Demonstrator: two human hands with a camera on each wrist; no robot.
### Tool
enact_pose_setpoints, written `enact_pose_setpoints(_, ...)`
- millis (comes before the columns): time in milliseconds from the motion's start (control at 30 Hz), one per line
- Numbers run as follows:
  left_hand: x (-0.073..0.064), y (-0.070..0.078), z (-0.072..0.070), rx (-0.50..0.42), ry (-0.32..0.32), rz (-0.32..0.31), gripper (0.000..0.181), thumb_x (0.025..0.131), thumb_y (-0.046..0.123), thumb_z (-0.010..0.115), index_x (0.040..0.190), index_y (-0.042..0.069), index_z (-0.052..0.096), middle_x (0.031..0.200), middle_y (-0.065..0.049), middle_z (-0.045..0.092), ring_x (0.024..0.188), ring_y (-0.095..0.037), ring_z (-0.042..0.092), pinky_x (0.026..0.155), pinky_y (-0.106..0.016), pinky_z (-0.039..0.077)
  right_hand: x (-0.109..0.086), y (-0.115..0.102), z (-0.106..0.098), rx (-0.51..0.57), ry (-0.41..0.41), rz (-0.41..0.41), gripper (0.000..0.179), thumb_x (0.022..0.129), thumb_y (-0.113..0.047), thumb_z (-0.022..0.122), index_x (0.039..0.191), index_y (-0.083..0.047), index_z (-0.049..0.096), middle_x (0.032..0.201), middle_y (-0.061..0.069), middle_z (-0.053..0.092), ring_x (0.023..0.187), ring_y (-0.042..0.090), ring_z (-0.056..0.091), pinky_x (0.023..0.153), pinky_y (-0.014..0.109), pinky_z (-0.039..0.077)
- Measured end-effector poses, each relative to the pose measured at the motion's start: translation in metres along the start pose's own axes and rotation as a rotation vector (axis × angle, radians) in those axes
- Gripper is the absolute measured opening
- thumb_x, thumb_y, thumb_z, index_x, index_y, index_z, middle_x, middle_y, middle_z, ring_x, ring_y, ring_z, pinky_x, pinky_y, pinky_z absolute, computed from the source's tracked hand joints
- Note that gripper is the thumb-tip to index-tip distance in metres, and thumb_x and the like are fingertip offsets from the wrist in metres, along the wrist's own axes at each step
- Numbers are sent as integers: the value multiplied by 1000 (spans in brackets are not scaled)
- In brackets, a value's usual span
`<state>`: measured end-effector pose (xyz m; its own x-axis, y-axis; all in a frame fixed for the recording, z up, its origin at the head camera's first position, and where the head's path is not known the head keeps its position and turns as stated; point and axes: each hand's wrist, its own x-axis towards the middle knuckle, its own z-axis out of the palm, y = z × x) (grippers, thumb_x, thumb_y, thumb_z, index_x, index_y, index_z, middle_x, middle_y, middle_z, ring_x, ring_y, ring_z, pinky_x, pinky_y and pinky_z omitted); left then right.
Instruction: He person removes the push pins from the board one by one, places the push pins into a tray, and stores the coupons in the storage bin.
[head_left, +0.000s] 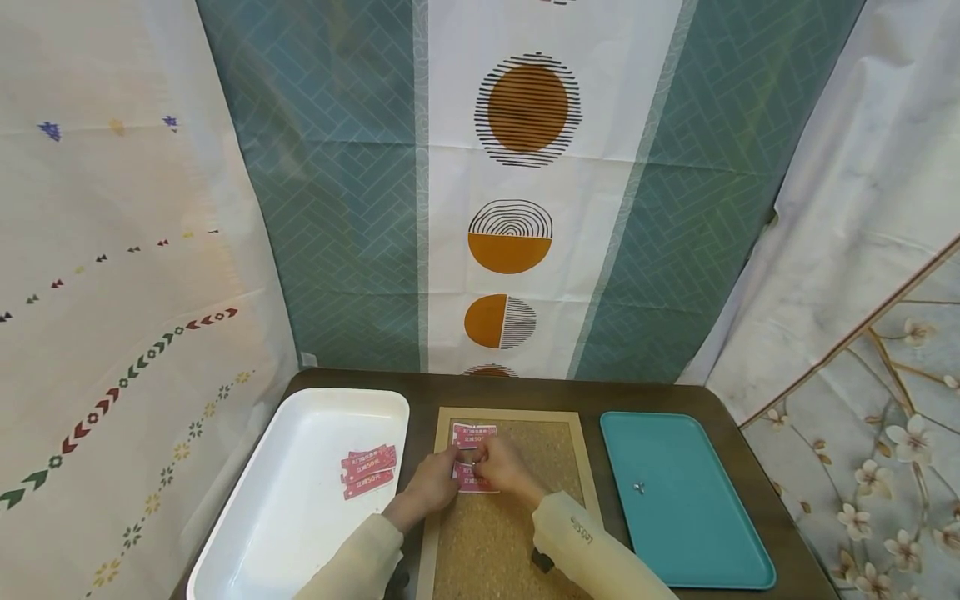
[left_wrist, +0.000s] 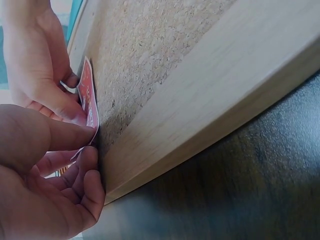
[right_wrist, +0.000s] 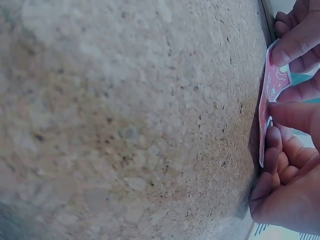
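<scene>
In the head view, my left hand [head_left: 437, 477] pinches the left edge of a red-pink coupon [head_left: 477, 481] on the corkboard [head_left: 517, 533]. The left thumb lies on its printed face in the left wrist view, where the coupon [left_wrist: 90, 100] bows away from the cork. My right hand [head_left: 506, 468] is over the coupon's right half, with thumb and curled index finger pinching a small silvery pin [right_wrist: 270, 120] against its face. Another coupon [head_left: 474, 433] lies flat just above, near the top of the board. My right hand partly hides both coupons.
On the left stands a white tray [head_left: 262, 500] with several loose coupons [head_left: 369, 471]. At right, a teal tray [head_left: 690, 500] holds small silvery pins [head_left: 638, 487]. The corkboard has a raised wooden frame [head_left: 588, 467]. A patterned curtain [head_left: 345, 208] hangs behind the dark table [head_left: 427, 392].
</scene>
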<state>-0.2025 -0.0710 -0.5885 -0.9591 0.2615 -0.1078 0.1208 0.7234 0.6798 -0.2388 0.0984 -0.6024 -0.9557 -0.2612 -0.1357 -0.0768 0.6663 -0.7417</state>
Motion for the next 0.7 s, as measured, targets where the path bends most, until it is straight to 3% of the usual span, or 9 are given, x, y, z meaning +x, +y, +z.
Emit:
enact_pose_setpoints(167,-1,1,0,6,6,5,32,92,-1,73,122,1,63,102,-18,71,82,-25,64,72,-44,60,-1,0,0,11,2,6,13,93,-1,76,86,-8,68,74,2,62,64,13,57,53,24,47)
enact_pose_setpoints(700,-1,-1,1,28,22,40,32,92,-1,74,122,0,62,101,-19,71,79,-23,63,65,-37,55,0,0,0,-6,9,-13,16,91,-3,80,83,-8,68,73,0,62,65,12,57,54,24,47)
